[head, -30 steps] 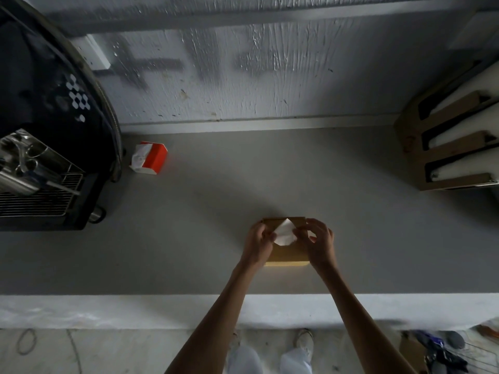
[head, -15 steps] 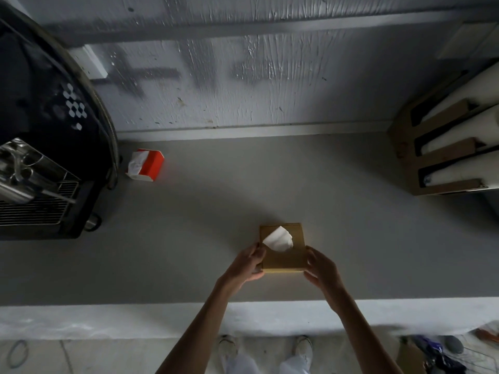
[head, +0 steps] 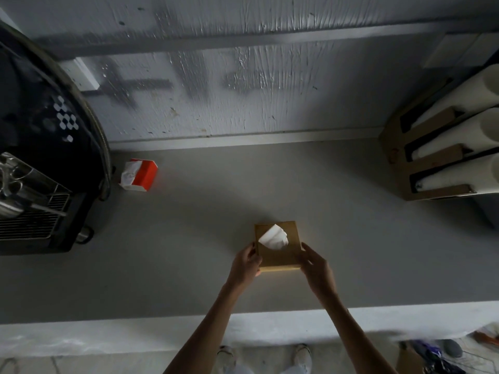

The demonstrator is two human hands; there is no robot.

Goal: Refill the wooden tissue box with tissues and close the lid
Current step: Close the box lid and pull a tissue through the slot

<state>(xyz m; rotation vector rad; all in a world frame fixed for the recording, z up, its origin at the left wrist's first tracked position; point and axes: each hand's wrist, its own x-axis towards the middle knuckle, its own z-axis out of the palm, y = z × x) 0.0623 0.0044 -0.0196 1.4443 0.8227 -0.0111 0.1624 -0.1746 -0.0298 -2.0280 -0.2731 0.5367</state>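
Observation:
The wooden tissue box (head: 280,259) sits on the grey counter (head: 189,238), lid down, with a white tissue (head: 274,237) poking up through the slot in its top. My left hand (head: 244,263) grips the box's left side near its front corner. My right hand (head: 314,267) lies flat against the box's right side, fingers stretched forward. An orange and white tissue pack (head: 139,174), torn open, lies at the back left of the counter.
A black machine (head: 40,157) with a metal grate fills the left side. A cardboard holder (head: 432,157) with white rolls stands at the right by the wall. The counter's white front edge (head: 135,333) runs below my arms.
My hands left the tissue on top of the box, dropped to the box's front corners, then moved up against its two sides. The box stays in place.

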